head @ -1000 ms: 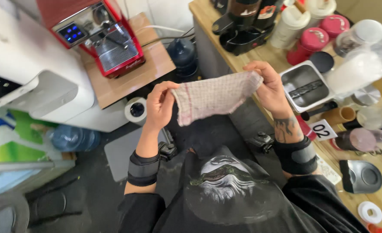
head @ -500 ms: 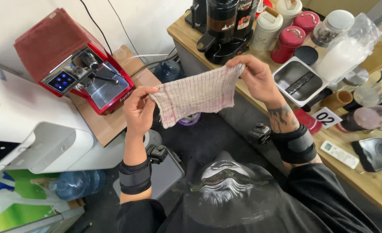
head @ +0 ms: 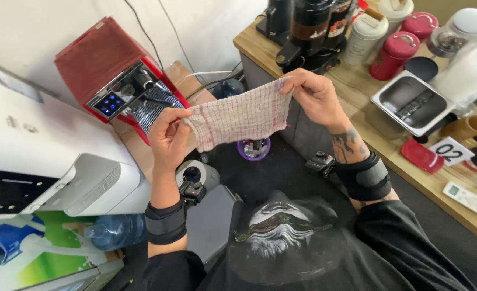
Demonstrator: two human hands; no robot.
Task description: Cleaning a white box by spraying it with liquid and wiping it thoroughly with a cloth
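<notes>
Your left fingers (head: 169,119) are pinched shut on the lower left corner of the checked cloth (head: 238,117), thumb on the near face, the rest curled behind. Your right fingers (head: 297,83) are closed on its upper right corner, pinching the top edge. The cloth hangs stretched between the two hands, long axis running left to right and tilted up toward the right hand (head: 316,97), so that end sits higher; both hands are on it, neither nearer. It looks thin, pale with a reddish grid and pinkish stains near the left hand (head: 168,137). Taking the cloth as landmark: the red espresso machine (head: 117,81) stands just left and behind it, the white appliance (head: 44,156) farther left, a purple-rimmed round thing (head: 253,148) directly below it, the wooden counter (head: 357,108) with jars and a metal tray (head: 413,102) to its right.
</notes>
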